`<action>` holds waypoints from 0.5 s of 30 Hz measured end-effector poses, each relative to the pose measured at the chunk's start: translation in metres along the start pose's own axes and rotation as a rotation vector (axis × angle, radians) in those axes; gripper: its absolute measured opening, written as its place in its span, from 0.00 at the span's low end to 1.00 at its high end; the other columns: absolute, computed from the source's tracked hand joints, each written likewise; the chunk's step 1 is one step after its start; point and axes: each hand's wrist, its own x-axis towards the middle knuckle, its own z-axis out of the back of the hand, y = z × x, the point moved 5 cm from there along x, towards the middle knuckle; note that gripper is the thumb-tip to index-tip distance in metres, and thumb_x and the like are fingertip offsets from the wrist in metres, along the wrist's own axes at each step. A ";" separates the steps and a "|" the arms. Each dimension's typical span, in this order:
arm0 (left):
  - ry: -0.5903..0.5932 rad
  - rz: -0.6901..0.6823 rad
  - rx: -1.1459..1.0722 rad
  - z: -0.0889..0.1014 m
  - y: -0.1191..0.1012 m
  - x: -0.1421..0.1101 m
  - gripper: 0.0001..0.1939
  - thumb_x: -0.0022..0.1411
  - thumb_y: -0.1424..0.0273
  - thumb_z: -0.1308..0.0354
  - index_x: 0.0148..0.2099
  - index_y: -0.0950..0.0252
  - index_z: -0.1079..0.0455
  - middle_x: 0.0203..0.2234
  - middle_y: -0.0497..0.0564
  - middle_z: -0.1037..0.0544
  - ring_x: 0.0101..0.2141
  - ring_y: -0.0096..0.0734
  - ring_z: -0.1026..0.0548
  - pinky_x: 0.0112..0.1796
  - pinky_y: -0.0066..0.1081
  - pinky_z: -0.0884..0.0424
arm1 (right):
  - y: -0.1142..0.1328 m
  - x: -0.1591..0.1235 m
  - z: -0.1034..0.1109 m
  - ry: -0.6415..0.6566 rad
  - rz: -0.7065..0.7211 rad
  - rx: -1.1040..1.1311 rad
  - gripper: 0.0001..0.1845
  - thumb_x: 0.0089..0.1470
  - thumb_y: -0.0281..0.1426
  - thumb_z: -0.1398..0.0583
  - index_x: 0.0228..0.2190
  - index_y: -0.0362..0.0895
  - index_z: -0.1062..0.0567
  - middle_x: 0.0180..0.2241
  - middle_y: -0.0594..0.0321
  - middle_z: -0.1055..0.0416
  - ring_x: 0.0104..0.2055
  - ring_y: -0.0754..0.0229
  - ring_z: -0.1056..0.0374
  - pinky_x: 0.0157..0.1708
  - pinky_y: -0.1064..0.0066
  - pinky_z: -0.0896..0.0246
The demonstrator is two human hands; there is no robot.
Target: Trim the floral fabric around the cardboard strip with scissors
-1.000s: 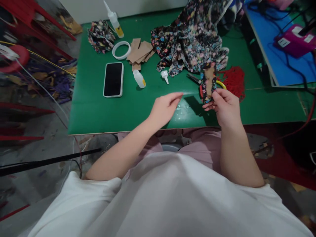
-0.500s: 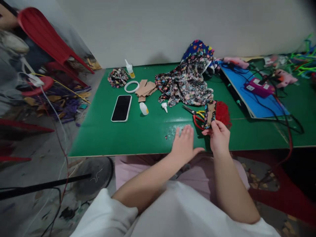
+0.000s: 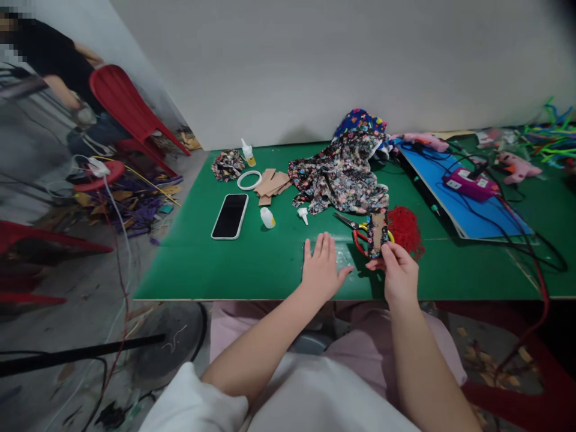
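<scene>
My left hand [image 3: 321, 267] lies flat, palm down, on the green tabletop [image 3: 189, 270], fingers spread over a patch of shiny residue. Between thumb and fingers of my right hand [image 3: 399, 270] is a cardboard piece edged with floral fabric [image 3: 378, 233], held up above the table. Behind that piece lie scissors [image 3: 357, 227] with red and yellow handles, partly hidden by it. A heap of red yarn-like strands [image 3: 406, 228] sits just past my right hand. A white nozzle cap [image 3: 303, 215] and a small white glue bottle [image 3: 267, 218] lie beyond my left hand.
Floral fabric [image 3: 339, 171], cardboard strips [image 3: 272, 185], a white ring [image 3: 249, 180], a phone [image 3: 230, 216] and a second glue bottle [image 3: 248, 153] lie farther back. On the right, a purple power strip [image 3: 470, 183] with cables rests on a blue folder [image 3: 490, 210]. A person [image 3: 58, 72] sits at far left.
My left hand has moved left across the shiny patch. My right hand still holds the fabric-edged cardboard. The camera view has tilted up, so the table appears lower.
</scene>
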 end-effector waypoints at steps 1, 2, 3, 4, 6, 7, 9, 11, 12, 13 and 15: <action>-0.010 0.035 0.022 0.002 0.013 -0.004 0.41 0.63 0.48 0.68 0.64 0.78 0.50 0.62 0.66 0.45 0.63 0.47 0.50 0.60 0.54 0.56 | 0.000 0.000 -0.001 0.003 0.004 -0.015 0.17 0.42 0.40 0.35 0.32 0.41 0.27 0.18 0.69 0.29 0.15 0.63 0.32 0.17 0.72 0.34; -0.017 0.066 0.049 0.004 0.027 -0.007 0.40 0.63 0.49 0.67 0.64 0.78 0.50 0.62 0.67 0.45 0.63 0.47 0.50 0.60 0.54 0.56 | 0.001 -0.001 -0.002 0.000 0.013 -0.034 0.17 0.42 0.40 0.35 0.32 0.41 0.26 0.19 0.68 0.29 0.16 0.63 0.32 0.18 0.71 0.34; -0.021 0.092 0.076 0.007 0.043 -0.011 0.39 0.64 0.50 0.66 0.64 0.79 0.49 0.62 0.67 0.44 0.63 0.48 0.50 0.60 0.54 0.56 | 0.001 -0.001 -0.003 -0.006 0.022 -0.054 0.17 0.42 0.40 0.35 0.32 0.41 0.26 0.20 0.67 0.28 0.16 0.63 0.31 0.19 0.71 0.33; -0.022 0.105 0.099 0.011 0.057 -0.014 0.38 0.64 0.51 0.66 0.63 0.78 0.48 0.61 0.67 0.44 0.63 0.47 0.49 0.60 0.54 0.56 | 0.001 -0.001 -0.004 -0.015 0.029 -0.072 0.17 0.42 0.41 0.35 0.32 0.41 0.25 0.21 0.66 0.27 0.17 0.62 0.31 0.19 0.70 0.33; -0.027 0.156 0.141 0.019 0.081 -0.019 0.35 0.66 0.55 0.65 0.63 0.79 0.48 0.61 0.68 0.44 0.63 0.48 0.49 0.60 0.54 0.55 | 0.000 -0.001 -0.006 -0.023 0.035 -0.096 0.17 0.43 0.41 0.36 0.32 0.42 0.25 0.22 0.66 0.27 0.17 0.62 0.31 0.20 0.70 0.33; -0.030 0.183 0.154 0.023 0.088 -0.020 0.34 0.66 0.57 0.65 0.63 0.79 0.48 0.61 0.68 0.44 0.63 0.48 0.48 0.60 0.54 0.54 | -0.001 -0.001 -0.008 -0.015 0.032 -0.104 0.17 0.43 0.42 0.36 0.32 0.42 0.25 0.22 0.66 0.27 0.17 0.62 0.31 0.20 0.70 0.34; -0.045 0.200 0.159 0.028 0.086 -0.018 0.31 0.67 0.61 0.66 0.64 0.79 0.49 0.62 0.68 0.45 0.63 0.48 0.49 0.60 0.53 0.53 | -0.002 -0.003 -0.014 0.011 0.026 -0.125 0.17 0.44 0.42 0.36 0.32 0.42 0.25 0.21 0.66 0.27 0.18 0.62 0.31 0.20 0.70 0.34; -0.040 0.102 0.119 0.027 0.064 -0.011 0.30 0.67 0.62 0.66 0.64 0.76 0.50 0.63 0.65 0.46 0.63 0.46 0.51 0.60 0.51 0.52 | -0.002 -0.004 -0.020 0.017 0.034 -0.161 0.17 0.44 0.43 0.36 0.31 0.42 0.24 0.22 0.65 0.27 0.18 0.61 0.31 0.22 0.69 0.33; -0.028 0.021 0.086 0.024 0.047 -0.007 0.30 0.67 0.60 0.65 0.64 0.75 0.49 0.63 0.63 0.46 0.64 0.45 0.51 0.60 0.51 0.52 | -0.001 -0.005 -0.023 0.006 0.048 -0.180 0.18 0.44 0.43 0.36 0.31 0.42 0.24 0.23 0.64 0.26 0.19 0.61 0.31 0.23 0.68 0.32; -0.015 -0.051 0.052 0.019 0.031 -0.003 0.32 0.66 0.58 0.64 0.64 0.74 0.49 0.63 0.62 0.45 0.63 0.45 0.50 0.60 0.51 0.52 | 0.000 -0.005 -0.026 -0.014 0.069 -0.196 0.18 0.44 0.43 0.36 0.32 0.41 0.24 0.24 0.63 0.26 0.21 0.61 0.30 0.24 0.67 0.31; -0.011 -0.125 0.002 0.011 0.009 0.004 0.33 0.65 0.56 0.63 0.63 0.75 0.48 0.62 0.63 0.44 0.63 0.44 0.49 0.60 0.49 0.51 | 0.003 -0.005 -0.031 -0.060 0.120 -0.209 0.18 0.43 0.43 0.37 0.32 0.41 0.23 0.28 0.61 0.24 0.24 0.60 0.30 0.26 0.66 0.30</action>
